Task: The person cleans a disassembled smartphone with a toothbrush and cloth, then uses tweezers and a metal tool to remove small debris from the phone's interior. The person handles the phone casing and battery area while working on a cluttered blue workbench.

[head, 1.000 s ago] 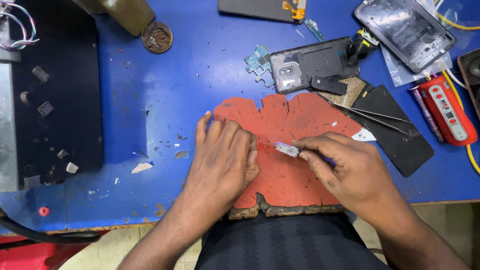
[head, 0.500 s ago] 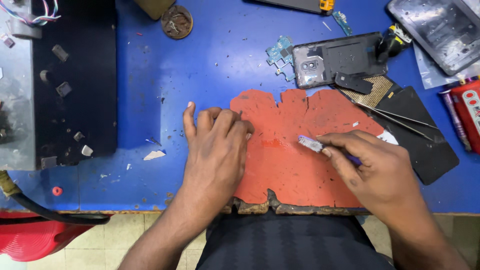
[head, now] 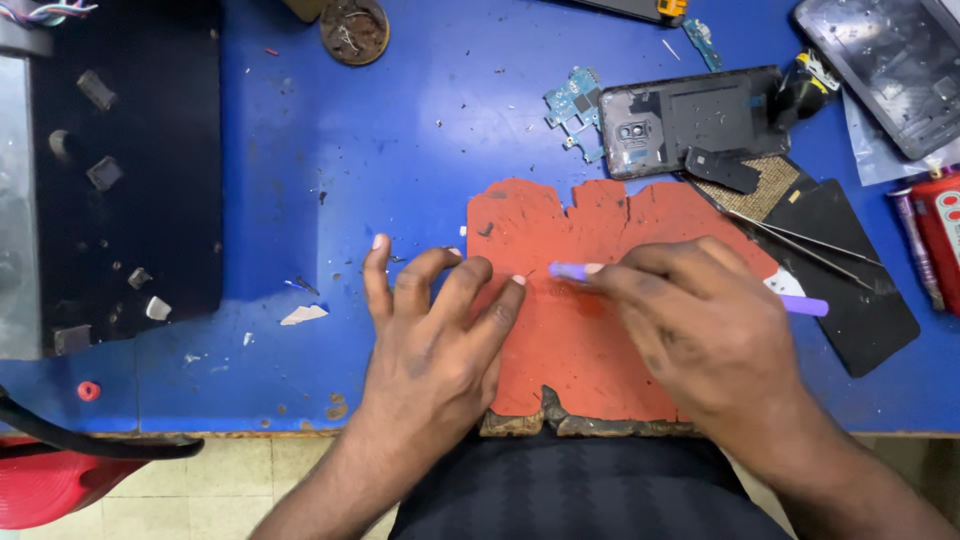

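Observation:
My left hand (head: 430, 330) lies flat with its fingers spread, its fingertips on the left edge of a worn red mat (head: 570, 350) on the blue table (head: 330, 180). My right hand (head: 700, 320) grips a thin purple tool (head: 568, 271) like a pen, with the tip on the mat just right of my left fingertips. The tool's other end sticks out past my hand at the right. A tiny dark speck lies on the mat by the tip; I cannot tell what it is.
An opened phone body (head: 690, 120) and a small blue-green circuit board (head: 572, 103) lie behind the mat. Tweezers (head: 800, 240) rest on a black pad (head: 850, 280) at the right. A black block (head: 120, 170) fills the left. A round brown dish (head: 354, 30) sits at the back.
My right hand has moved left, bringing the tool tip close to my left fingertips. My left hand stays on the mat's left edge with fingers spread wider.

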